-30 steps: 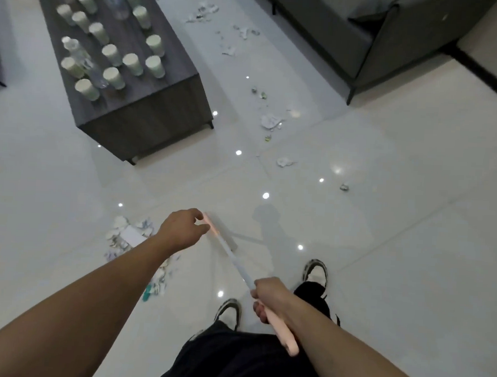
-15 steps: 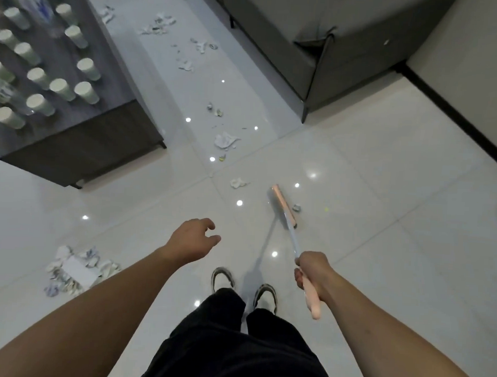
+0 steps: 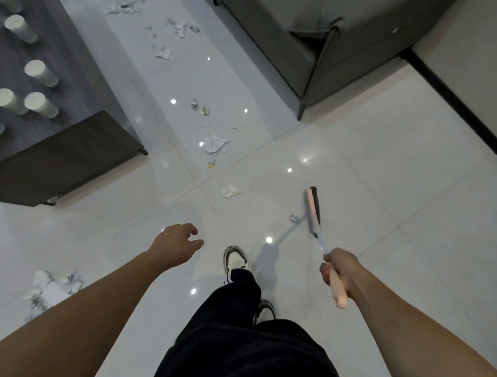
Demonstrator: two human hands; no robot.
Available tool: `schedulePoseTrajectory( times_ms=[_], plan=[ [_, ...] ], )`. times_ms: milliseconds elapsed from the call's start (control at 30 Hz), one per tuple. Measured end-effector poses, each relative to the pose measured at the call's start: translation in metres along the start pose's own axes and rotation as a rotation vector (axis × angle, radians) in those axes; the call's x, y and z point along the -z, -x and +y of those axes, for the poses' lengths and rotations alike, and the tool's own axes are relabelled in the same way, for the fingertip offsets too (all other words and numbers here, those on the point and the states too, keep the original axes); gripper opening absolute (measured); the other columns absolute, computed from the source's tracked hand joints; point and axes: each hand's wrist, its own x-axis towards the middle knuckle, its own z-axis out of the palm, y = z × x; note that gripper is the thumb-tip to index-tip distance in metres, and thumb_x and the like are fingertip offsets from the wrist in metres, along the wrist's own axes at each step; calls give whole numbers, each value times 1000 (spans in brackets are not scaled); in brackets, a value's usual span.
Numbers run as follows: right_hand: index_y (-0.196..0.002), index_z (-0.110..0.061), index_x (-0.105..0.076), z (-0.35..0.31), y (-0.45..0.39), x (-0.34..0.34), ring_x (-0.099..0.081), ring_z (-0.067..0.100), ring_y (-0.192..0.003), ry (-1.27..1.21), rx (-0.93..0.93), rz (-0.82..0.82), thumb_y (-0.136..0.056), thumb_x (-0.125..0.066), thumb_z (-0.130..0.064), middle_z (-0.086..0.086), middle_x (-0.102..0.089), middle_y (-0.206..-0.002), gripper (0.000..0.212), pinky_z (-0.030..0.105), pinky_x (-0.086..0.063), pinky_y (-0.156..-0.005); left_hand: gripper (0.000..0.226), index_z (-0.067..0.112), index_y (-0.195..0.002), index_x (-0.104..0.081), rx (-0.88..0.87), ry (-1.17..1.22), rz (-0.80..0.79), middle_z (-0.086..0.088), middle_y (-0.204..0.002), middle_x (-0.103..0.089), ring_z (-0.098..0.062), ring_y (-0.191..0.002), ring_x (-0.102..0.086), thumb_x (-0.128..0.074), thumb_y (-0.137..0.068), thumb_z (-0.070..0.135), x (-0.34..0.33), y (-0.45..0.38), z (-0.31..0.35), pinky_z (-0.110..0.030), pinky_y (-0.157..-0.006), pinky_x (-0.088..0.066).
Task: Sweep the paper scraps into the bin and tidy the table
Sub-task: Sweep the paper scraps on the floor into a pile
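Broom point(image 3: 312, 210) now right of floor scraps point(image 3: 230, 191), one-handed.

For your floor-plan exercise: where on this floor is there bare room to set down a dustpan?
Bare tiles lie right of the broom, toward the wall, and between the left hand and the table. Scraps crowd the lane between table and sofa; a swept pile sits lower left.
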Motion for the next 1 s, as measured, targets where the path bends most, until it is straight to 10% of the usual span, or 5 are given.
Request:
schedulePoseTrajectory(
  times_ms=[433, 1000],
  plan=[
    [-99, -9, -58, -48, 66, -138, -35, 13, -38, 98, -57, -326, -95, -46, -7, 7, -47, -58, 13, 19, -32, -34, 41, 22, -125, -58, 83, 171, -18, -2, -125, -60, -20, -113, -54, -59, -91, 44, 33, -38, -12, -31, -92, -43],
    [-97, 3, -55, -241, 55, -140, -42, 17, -40, 518, 391, -151, -90, -49, -3, 11, -50, -64, 11, 24, -37, -41, 42, 21, -125, -58, 267, 400, 170, -3, -126, -60, -20, -106, -59, -59, -89, 43, 89, -42, 3, -32, -87, -47]
  ],
)
